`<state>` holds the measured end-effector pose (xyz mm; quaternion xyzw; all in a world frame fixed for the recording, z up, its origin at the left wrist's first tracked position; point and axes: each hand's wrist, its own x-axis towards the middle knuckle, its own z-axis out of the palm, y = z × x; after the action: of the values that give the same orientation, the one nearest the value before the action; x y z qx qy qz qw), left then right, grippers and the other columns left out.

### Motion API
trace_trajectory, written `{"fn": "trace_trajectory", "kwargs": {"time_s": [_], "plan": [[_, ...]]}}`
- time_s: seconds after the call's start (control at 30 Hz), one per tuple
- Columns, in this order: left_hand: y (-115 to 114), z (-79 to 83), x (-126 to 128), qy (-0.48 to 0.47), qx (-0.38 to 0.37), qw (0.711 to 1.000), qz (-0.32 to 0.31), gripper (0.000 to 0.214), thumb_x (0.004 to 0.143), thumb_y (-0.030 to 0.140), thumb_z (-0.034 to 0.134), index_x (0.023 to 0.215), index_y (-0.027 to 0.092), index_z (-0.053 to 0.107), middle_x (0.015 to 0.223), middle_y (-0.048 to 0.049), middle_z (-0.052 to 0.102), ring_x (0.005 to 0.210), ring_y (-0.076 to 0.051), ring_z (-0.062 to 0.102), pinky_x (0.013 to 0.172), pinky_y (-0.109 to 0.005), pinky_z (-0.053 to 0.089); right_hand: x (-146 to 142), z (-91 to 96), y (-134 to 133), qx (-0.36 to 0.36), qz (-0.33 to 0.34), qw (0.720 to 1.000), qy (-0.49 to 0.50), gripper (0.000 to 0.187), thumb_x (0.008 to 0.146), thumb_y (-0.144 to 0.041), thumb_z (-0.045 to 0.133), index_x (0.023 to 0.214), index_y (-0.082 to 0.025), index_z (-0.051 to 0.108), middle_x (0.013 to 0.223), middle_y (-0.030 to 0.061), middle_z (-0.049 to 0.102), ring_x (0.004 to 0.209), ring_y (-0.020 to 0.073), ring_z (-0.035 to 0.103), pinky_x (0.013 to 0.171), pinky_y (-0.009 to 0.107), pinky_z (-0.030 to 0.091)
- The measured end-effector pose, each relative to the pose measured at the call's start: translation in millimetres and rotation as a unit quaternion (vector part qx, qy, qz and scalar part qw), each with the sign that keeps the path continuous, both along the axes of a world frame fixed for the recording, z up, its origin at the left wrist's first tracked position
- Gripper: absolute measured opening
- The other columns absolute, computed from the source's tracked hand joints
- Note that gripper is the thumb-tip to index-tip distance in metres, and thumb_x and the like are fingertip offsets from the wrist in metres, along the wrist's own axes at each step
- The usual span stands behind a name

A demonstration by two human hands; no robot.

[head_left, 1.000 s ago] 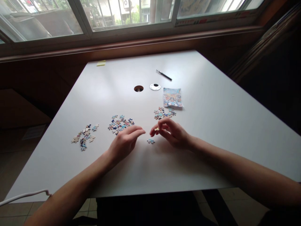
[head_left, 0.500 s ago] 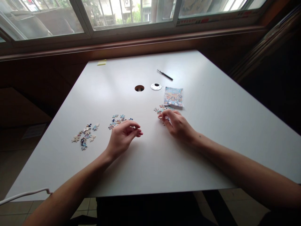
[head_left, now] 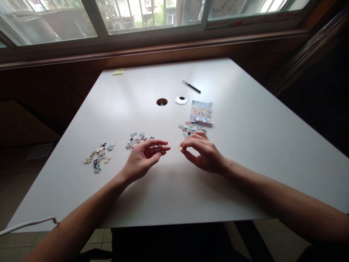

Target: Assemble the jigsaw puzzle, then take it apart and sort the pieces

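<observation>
Between the thumb and fingertips of my right hand [head_left: 200, 151] is a small pale jigsaw piece [head_left: 180, 148], held just above the table. Facing it, my left hand [head_left: 144, 156] is loosely curled around some jigsaw pieces [head_left: 159, 148], partly hidden by its fingers. Behind my right hand lies a pile of colourful jigsaw pieces [head_left: 189, 128]. A second pile [head_left: 136, 140] sits just beyond my left hand, which covers part of it. Farther left is a third pile [head_left: 99, 156], some of its pieces showing their plain backs.
A printed plastic packet [head_left: 201, 111] lies behind the right pile. Beyond it are a black pen [head_left: 191, 86], a round silver cover [head_left: 181, 100] and a cable hole [head_left: 161, 102] in the white table [head_left: 174, 196]. A white cable [head_left: 29, 222] crosses the near left corner.
My right hand has come back from the right pile toward me, with a jigsaw piece in its fingertips. My left hand has shifted slightly right and its fingers have loosened, showing the pieces inside.
</observation>
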<state>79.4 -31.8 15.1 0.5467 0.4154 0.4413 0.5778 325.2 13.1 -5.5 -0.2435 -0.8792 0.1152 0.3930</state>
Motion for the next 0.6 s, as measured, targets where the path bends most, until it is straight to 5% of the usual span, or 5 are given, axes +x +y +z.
{"fn": "trace_trajectory", "kwargs": {"time_s": [0.23, 0.4, 0.6], "plan": [[1, -2.1, -1, 0.012, 0.006, 1.000, -0.012, 0.027, 0.086, 0.025, 0.071, 0.111, 0.015, 0.068, 0.118, -0.0133, 0.070, 0.110, -0.027, 0.070, 0.099, -0.040, 0.057, 0, 0.8, 1, -0.005, 0.005, 1.000, -0.003, 0.010, 0.092, -0.015, 0.060, 0.094, -0.024, 0.058, 0.089, 0.0018, 0.073, 0.080, 0.0178, 0.067, 0.085, 0.038, 0.044], [0, -3.3, -3, 0.107, 0.087, 0.990, -0.014, 0.024, 0.086, 0.026, 0.070, 0.108, 0.018, 0.070, 0.104, -0.0101, 0.068, 0.092, -0.019, 0.069, 0.079, -0.031, 0.060, 0, 2.0, 0, -0.005, 0.026, 1.000, -0.013, 0.011, 0.091, -0.014, 0.062, 0.094, -0.023, 0.057, 0.090, 0.0024, 0.073, 0.081, 0.0176, 0.066, 0.084, 0.037, 0.044], [7, 4.1, -16, 0.308, 0.295, 0.904, 0.043, 0.017, 0.086, 0.028, 0.071, 0.101, 0.021, 0.069, 0.098, -0.0062, 0.066, 0.086, -0.017, 0.063, 0.082, -0.031, 0.053, 1, 0.1, 2, -0.014, 0.026, 0.999, -0.022, 0.010, 0.092, -0.014, 0.061, 0.093, -0.023, 0.058, 0.089, 0.0017, 0.072, 0.081, 0.0171, 0.065, 0.085, 0.037, 0.044]]}}
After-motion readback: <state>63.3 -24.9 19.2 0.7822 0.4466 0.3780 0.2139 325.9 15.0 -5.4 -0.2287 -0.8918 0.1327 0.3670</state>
